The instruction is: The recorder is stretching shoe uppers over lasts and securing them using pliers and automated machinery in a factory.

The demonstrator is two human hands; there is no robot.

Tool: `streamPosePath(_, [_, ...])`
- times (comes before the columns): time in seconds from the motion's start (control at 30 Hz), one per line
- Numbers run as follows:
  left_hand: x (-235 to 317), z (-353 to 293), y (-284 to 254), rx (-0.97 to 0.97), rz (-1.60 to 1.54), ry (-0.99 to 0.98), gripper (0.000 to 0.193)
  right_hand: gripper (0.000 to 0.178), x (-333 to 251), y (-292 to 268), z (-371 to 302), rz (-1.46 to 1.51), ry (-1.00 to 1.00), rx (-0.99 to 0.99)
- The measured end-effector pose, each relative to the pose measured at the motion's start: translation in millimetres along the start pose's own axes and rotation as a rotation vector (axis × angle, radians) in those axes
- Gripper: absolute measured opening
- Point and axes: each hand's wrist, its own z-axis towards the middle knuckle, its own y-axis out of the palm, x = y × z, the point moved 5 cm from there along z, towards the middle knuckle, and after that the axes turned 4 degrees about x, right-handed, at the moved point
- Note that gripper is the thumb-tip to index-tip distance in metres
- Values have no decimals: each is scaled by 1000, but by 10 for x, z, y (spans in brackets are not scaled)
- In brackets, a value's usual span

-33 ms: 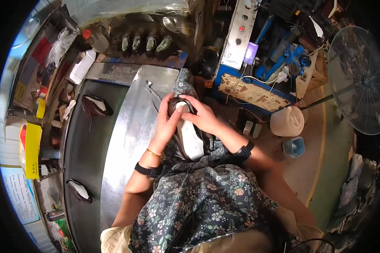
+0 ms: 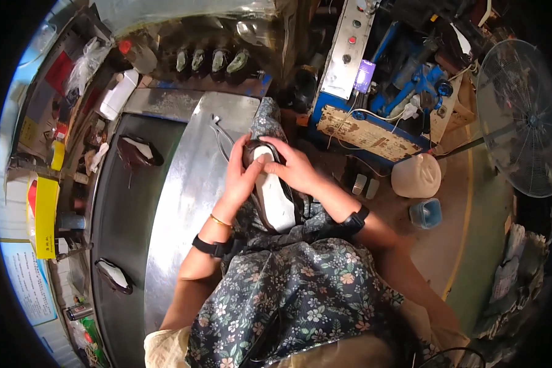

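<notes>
Workshop: crowded on every side, with a round wire fan (image 2: 527, 116) at the right and a blue machine (image 2: 405, 86) up ahead, its button panel (image 2: 348, 52) facing up.
Dark belt: the black conveyor (image 2: 126, 214) runs along my left, carrying two dark shoes, one farther off (image 2: 140, 151) and one nearer me (image 2: 114, 276), both with white showing.
Metal tabletop: a shiny curved sheet (image 2: 172, 190) between the conveyor and my body, with a slim metal tool (image 2: 221, 138) lying near its far end.
Shoe in hand: one dark shoe (image 2: 276, 202), its long white face turned up, held over my lap, its near end against my floral apron (image 2: 300, 282).
Left hand: mine (image 2: 241, 168) curls round the shoe's far end from the left, thumb laid on the white.
Right hand: mine (image 2: 293, 167) grips the same end from the right, thumb reaching in close to the other.
Back shelf: four more shoes (image 2: 218, 61) standing in a row.
Floor, right: a beige jug (image 2: 416, 178) with a blue tub (image 2: 426, 214) just beside it.
</notes>
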Motion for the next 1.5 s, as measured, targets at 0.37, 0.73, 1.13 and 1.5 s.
streamPosePath(0.37, [-146,15,-88,136,244,111,73,39,181,224,453,-147,-341,-81])
streamPosePath(0.73, [-295,416,-195,-58,161,-130,61,27,743,232,-327,61,-28,210])
streamPosePath(1.13, [-550,14,-151,-8,-295,-307,60,66,960,593,-342,76,467,-16])
streamPosePath(1.5, [-561,375,46,-79,32,-230,62,59,689,273,-377,47,331,-89])
